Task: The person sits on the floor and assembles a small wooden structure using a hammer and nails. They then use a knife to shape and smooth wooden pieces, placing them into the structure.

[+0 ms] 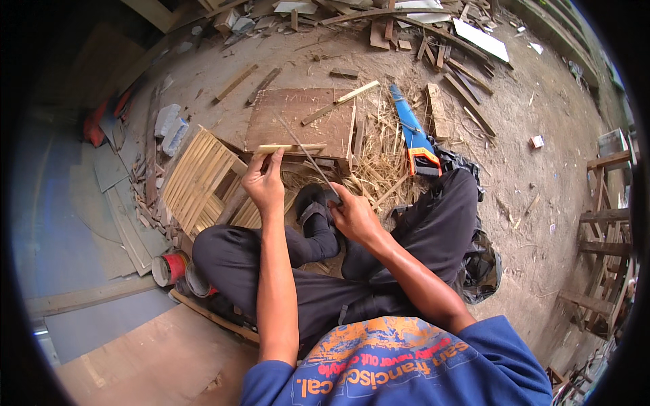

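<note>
My left hand [265,181] pinches a short pale wooden strip [290,147] near its left end, holding it level at the near edge of a low brown wooden board [271,108]. Closed round a dark handle, my right hand [357,215] holds a long thin knife [310,159]. Its narrow blade slants up and to the left, crossing the strip; whether the two touch I cannot tell. Another pale stick [357,91] and a darker one [318,113] lie across the board's right side.
Right of the board lie straw-like shavings [379,159] and a blue handsaw [406,122] with an orange and black handle. Slats [193,172] are stacked at left, near a red can [175,265]. Scrap wood [467,68] covers the far ground; a wooden rack [602,247] stands right.
</note>
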`<state>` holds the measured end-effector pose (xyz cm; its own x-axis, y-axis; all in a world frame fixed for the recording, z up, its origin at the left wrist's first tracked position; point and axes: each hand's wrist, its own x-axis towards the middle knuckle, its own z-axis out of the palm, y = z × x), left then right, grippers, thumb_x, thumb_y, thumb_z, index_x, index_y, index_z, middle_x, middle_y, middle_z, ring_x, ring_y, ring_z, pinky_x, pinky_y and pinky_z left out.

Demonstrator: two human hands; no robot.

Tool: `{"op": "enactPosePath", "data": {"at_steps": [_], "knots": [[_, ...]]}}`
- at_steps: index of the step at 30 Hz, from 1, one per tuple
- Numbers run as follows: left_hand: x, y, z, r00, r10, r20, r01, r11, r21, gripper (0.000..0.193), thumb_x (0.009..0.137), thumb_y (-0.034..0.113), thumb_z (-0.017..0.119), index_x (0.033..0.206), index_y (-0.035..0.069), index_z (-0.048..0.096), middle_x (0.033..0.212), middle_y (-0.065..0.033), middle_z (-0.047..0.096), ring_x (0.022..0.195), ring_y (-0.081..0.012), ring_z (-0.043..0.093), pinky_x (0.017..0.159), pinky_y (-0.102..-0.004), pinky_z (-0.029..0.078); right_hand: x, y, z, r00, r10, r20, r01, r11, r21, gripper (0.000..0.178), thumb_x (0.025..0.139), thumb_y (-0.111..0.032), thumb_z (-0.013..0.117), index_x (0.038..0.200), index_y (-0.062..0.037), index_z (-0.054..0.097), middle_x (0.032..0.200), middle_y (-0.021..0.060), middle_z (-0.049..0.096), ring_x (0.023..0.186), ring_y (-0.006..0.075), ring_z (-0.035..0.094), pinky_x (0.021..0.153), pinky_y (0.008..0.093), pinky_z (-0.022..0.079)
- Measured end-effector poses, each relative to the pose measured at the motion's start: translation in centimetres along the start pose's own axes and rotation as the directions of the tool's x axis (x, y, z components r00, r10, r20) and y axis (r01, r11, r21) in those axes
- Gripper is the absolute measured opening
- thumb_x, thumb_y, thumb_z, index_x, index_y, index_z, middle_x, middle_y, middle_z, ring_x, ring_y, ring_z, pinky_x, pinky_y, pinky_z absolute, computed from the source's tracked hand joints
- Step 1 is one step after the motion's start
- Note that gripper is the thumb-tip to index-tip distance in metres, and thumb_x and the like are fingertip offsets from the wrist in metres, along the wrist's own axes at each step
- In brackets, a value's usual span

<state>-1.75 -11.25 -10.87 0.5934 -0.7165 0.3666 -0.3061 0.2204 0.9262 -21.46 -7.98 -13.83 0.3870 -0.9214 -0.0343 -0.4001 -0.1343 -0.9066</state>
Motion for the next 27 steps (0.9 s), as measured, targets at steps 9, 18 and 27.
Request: {"op": "enactPosePath", "data": {"at_steps": [9,18,27], "knots": [[-0.1,-0.7,-1.2,0.997,-0.071,-0.036,0.068,0.995,-0.066,0.019,0.091,0.01,0.075,0.101,-0.007,0.073,0.09,-0.0029,0.071,0.081,-0.0071,0.061,0.075,-0.0215,0.049,1.2,-0.5,-0.1,0.997,-0.05,0.051,0.051,0.999,-0.015,0.046,0.081,-0.005,0.061,0.127,-0.0019,0.057,0.081,0.0285,0.067,0.081,0.0467,0.066,0.074,0.0533,0.053],[-0.4,0.5,-0.8,0.998,0.063,0.017,-0.065,0.985,0.159,0.016,0.09,0.007,0.075,0.1,-0.004,0.074,0.091,-0.0029,0.072,0.084,-0.0076,0.061,0.076,-0.0227,0.048,1.1,0.2,-0.9,0.998,-0.041,0.041,0.044,0.997,-0.063,0.048,0.08,-0.006,0.063,0.127,-0.0039,0.059,0.079,0.0261,0.068,0.08,0.0439,0.067,0.074,0.0507,0.053],[-0.8,0.5,-0.6,0.998,0.059,0.035,-0.063,0.987,0.15,0.014,0.089,0.006,0.075,0.1,-0.003,0.073,0.093,-0.0028,0.073,0.084,-0.0085,0.062,0.077,-0.0236,0.049,1.4,1.4,-1.8,0.996,0.071,0.062,-0.063,0.992,-0.112,0.043,0.08,-0.007,0.062,0.123,-0.0066,0.062,0.085,0.0282,0.068,0.085,0.0463,0.067,0.077,0.0539,0.053]]}}
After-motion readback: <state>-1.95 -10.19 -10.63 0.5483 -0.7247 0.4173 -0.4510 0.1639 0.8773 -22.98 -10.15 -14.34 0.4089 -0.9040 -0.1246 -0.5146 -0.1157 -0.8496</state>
